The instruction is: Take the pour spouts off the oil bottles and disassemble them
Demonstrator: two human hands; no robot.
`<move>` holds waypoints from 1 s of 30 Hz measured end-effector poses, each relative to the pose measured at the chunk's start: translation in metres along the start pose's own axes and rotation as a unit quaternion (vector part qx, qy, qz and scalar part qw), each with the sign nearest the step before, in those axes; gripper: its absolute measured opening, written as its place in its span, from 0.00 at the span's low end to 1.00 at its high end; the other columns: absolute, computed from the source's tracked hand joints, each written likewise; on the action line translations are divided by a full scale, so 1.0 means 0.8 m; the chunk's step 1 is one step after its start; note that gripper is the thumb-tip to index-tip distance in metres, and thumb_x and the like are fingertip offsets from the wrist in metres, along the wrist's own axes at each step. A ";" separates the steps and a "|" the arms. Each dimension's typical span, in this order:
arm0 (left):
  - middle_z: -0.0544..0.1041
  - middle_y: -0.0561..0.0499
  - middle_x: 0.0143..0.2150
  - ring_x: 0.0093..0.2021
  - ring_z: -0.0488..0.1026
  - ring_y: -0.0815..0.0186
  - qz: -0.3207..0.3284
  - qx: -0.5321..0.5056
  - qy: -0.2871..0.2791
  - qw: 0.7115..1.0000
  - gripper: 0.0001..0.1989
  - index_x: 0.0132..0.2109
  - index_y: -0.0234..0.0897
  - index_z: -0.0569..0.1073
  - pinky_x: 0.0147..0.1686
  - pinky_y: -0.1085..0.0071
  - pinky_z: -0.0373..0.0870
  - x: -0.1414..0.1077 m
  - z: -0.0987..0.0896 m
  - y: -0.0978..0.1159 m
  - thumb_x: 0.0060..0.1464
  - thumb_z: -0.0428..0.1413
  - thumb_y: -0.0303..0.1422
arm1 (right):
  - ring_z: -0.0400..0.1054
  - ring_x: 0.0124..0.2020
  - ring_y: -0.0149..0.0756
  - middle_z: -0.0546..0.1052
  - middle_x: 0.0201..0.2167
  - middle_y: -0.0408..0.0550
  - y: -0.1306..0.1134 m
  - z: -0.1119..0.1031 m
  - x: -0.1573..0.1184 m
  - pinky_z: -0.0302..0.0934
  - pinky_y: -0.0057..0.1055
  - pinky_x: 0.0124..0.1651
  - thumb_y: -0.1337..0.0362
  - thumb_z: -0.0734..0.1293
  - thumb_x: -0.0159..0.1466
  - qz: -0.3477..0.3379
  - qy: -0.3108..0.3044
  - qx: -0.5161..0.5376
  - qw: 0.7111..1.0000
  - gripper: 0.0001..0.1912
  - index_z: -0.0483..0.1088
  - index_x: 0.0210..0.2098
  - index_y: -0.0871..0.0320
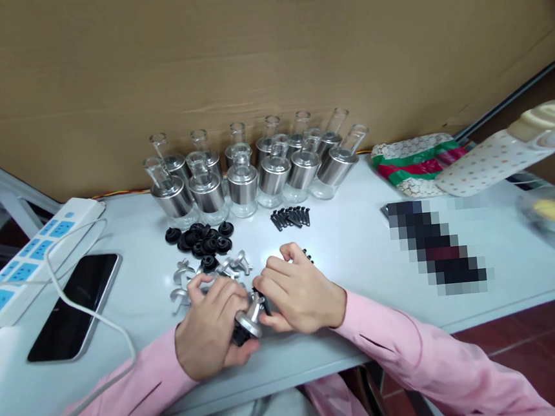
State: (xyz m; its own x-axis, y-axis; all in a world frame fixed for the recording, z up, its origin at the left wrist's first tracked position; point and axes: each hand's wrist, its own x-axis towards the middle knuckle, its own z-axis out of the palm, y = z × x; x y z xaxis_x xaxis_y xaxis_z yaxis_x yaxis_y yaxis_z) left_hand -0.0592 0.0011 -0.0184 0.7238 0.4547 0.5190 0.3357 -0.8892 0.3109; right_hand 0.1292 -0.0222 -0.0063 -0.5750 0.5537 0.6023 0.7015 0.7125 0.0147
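Observation:
My left hand (214,327) is closed around a silver pourer cap (251,322) with a black ribbed stopper (240,334) on its lower end. Against the cap's spout, my right hand (298,293) pinches a small black lever (265,305), partly hidden by the fingers. Several loose silver pourer caps (228,268) lie just beyond my left hand. Behind them is a heap of black stoppers (205,239). A bunch of black levers (290,217) lies on the table past my right hand, and a few more show beside its knuckles.
Two rows of glass bottles with steel sleeves (209,194) stand along the cardboard wall (245,55). A power strip (33,255), a phone (75,310) and a white cable (92,313) are at left. At right are a patterned bag (414,163), a dotted cylinder (482,164) and a blurred dark object (436,246).

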 end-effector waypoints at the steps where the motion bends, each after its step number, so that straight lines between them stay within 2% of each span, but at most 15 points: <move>1: 0.71 0.51 0.29 0.32 0.67 0.62 0.003 -0.003 0.000 1.000 0.24 0.31 0.37 0.62 0.41 0.58 0.51 -0.001 0.001 0.000 0.62 0.32 0.46 | 0.56 0.24 0.35 0.68 0.18 0.46 0.000 -0.001 0.000 0.46 0.37 0.35 0.59 0.47 0.69 0.002 0.009 0.007 1.000 0.24 0.65 0.25 0.61; 3: 0.70 0.50 0.29 0.31 0.67 0.62 0.012 -0.004 0.007 1.000 0.23 0.31 0.37 0.62 0.38 0.59 0.50 -0.005 0.003 -0.002 0.61 0.32 0.45 | 0.53 0.22 0.32 0.64 0.16 0.42 0.003 -0.005 -0.002 0.45 0.35 0.34 0.65 0.48 0.67 0.020 0.046 0.056 0.997 0.19 0.61 0.23 0.58; 6: 0.70 0.49 0.30 0.32 0.67 0.60 0.013 0.000 0.028 1.000 0.19 0.33 0.37 0.63 0.37 0.59 0.49 -0.009 0.003 -0.008 0.60 0.35 0.43 | 0.48 0.19 0.28 0.57 0.15 0.36 0.011 -0.010 -0.005 0.45 0.34 0.34 0.70 0.49 0.64 0.093 0.118 0.155 0.976 0.14 0.54 0.22 0.56; 9: 0.70 0.48 0.31 0.32 0.67 0.60 0.013 -0.006 0.048 0.999 0.15 0.36 0.37 0.63 0.37 0.58 0.50 -0.012 0.000 -0.020 0.58 0.37 0.41 | 0.50 0.20 0.28 0.59 0.18 0.37 0.020 -0.012 -0.008 0.47 0.34 0.35 0.71 0.51 0.63 0.157 0.137 0.178 0.962 0.11 0.53 0.24 0.56; 13: 0.69 0.48 0.33 0.35 0.69 0.59 0.017 -0.007 0.070 0.997 0.17 0.40 0.38 0.61 0.39 0.57 0.51 -0.014 -0.003 -0.034 0.60 0.36 0.45 | 0.57 0.22 0.29 0.63 0.19 0.38 0.037 -0.014 -0.010 0.51 0.32 0.34 0.69 0.57 0.64 0.205 0.123 0.120 0.964 0.08 0.59 0.28 0.56; 16: 0.70 0.48 0.34 0.35 0.69 0.59 0.005 -0.011 0.081 0.997 0.17 0.41 0.38 0.61 0.42 0.56 0.52 -0.016 -0.001 -0.035 0.59 0.39 0.46 | 0.60 0.24 0.30 0.68 0.21 0.41 0.060 -0.020 -0.016 0.52 0.32 0.35 0.65 0.60 0.64 0.279 0.099 0.066 0.953 0.08 0.64 0.28 0.57; 19: 0.71 0.47 0.35 0.36 0.69 0.59 0.002 -0.009 0.086 0.996 0.15 0.44 0.38 0.61 0.44 0.55 0.51 -0.016 0.000 -0.029 0.59 0.42 0.44 | 0.64 0.28 0.35 0.72 0.25 0.46 0.090 -0.023 -0.030 0.53 0.33 0.36 0.62 0.60 0.64 0.383 0.024 0.028 0.923 0.11 0.68 0.28 0.58; 22: 0.72 0.46 0.35 0.36 0.69 0.59 0.010 -0.010 0.078 0.997 0.15 0.44 0.38 0.62 0.45 0.55 0.51 -0.015 -0.001 -0.025 0.61 0.40 0.43 | 0.67 0.34 0.40 0.75 0.30 0.51 0.116 -0.018 -0.046 0.57 0.34 0.39 0.64 0.58 0.62 0.462 -0.047 0.015 0.886 0.12 0.71 0.29 0.59; 25: 0.72 0.46 0.35 0.36 0.69 0.59 0.014 -0.014 0.073 0.997 0.16 0.44 0.37 0.62 0.45 0.55 0.51 -0.013 -0.002 -0.024 0.61 0.39 0.43 | 0.69 0.37 0.41 0.77 0.33 0.53 0.126 -0.010 -0.054 0.58 0.34 0.42 0.67 0.57 0.60 0.487 -0.064 0.018 0.871 0.12 0.73 0.32 0.60; 30: 0.73 0.47 0.35 0.35 0.70 0.59 0.011 -0.017 0.073 0.997 0.15 0.44 0.38 0.62 0.45 0.56 0.51 -0.013 -0.001 -0.026 0.61 0.40 0.43 | 0.69 0.31 0.39 0.77 0.29 0.50 0.122 -0.006 -0.051 0.59 0.32 0.38 0.67 0.59 0.58 0.501 -0.079 0.023 0.862 0.11 0.73 0.35 0.60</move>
State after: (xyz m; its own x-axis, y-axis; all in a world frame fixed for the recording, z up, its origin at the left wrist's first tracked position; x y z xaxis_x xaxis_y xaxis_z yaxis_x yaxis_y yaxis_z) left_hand -0.0738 0.0153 -0.0298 0.6348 0.4391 0.6358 0.2973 -0.8983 0.3235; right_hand 0.2236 0.0228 -0.0257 0.2563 0.9500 0.1783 0.8639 -0.1424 -0.4831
